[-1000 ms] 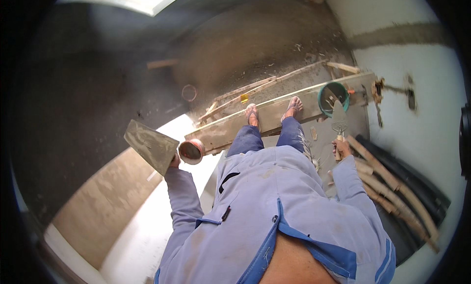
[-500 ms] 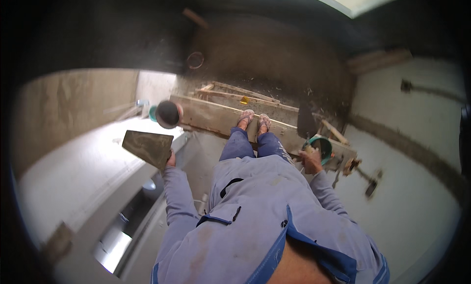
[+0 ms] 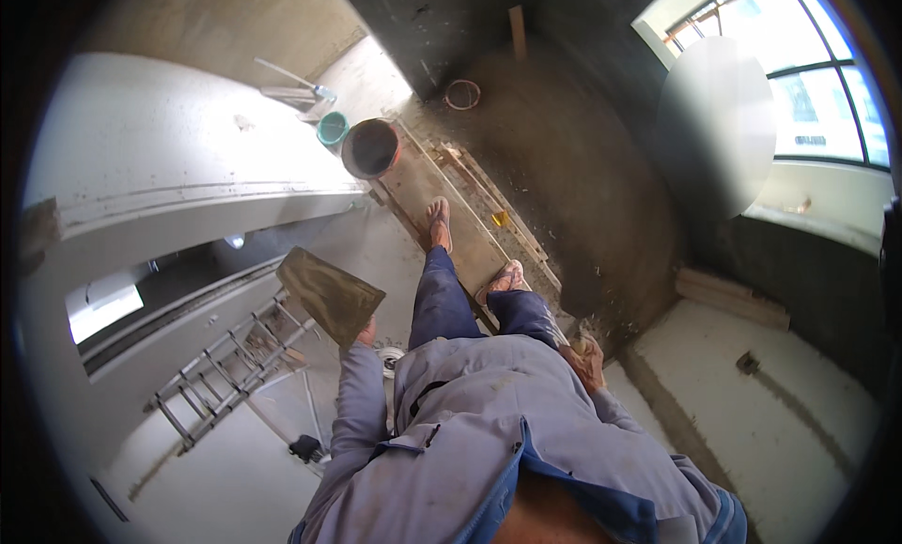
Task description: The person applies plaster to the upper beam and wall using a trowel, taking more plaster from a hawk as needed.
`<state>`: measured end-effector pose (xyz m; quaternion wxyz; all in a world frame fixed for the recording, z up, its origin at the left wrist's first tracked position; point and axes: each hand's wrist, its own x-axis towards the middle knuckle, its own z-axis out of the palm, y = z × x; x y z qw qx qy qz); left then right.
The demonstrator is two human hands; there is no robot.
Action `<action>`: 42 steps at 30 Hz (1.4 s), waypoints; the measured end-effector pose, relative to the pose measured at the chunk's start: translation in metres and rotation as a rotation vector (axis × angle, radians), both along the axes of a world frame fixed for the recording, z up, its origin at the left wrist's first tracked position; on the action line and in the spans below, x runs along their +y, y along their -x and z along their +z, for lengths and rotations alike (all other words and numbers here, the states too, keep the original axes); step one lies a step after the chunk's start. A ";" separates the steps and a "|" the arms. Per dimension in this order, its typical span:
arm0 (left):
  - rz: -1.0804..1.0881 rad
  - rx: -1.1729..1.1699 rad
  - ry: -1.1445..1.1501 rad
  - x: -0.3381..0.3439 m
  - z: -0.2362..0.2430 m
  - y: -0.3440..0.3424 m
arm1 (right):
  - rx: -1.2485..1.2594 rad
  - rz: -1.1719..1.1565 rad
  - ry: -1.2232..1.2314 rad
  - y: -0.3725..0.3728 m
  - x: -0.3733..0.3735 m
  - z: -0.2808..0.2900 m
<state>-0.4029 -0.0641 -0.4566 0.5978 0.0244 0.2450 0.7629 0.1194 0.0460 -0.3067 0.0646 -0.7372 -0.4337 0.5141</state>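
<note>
Plainly, the flat board looks stiff and fairly light to me, something one hand can carry without its bending. I judge its smeared face could be slick, so I would take hold at the near edge and from beneath, keeping fingers off the top and the whole thing level. The left hand grips it at the near right corner; I see little beyond the thumb side, as the board hides the other fingers. It is held up to the left of the person's legs, across my view of a metal ladder.

Its shape is a lopsided four-sided plate, brownish olive-grey, with paler swirls rubbed over the face and a thin, straight rim.

On the other side, the right hand is closed around the pale handle of a trowel. The blade is dark and blurred against the floor, so I cannot tell its outline well; I expect it to be rigid, best steered by that handle.

The feet stand on a plank, with a reddish-rimmed bucket at its far end and a teal bucket just beside that one.
</note>
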 end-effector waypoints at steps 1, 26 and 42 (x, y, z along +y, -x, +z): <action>-0.023 0.264 0.115 -0.012 -0.019 -0.002 | -0.026 -0.001 0.134 0.003 0.002 -0.007; -0.025 0.052 1.014 0.184 -0.201 -0.080 | -0.461 1.717 -0.197 0.578 0.432 -0.355; -0.074 -0.034 1.023 0.190 -0.214 -0.076 | -0.276 1.756 -0.229 0.617 0.402 -0.467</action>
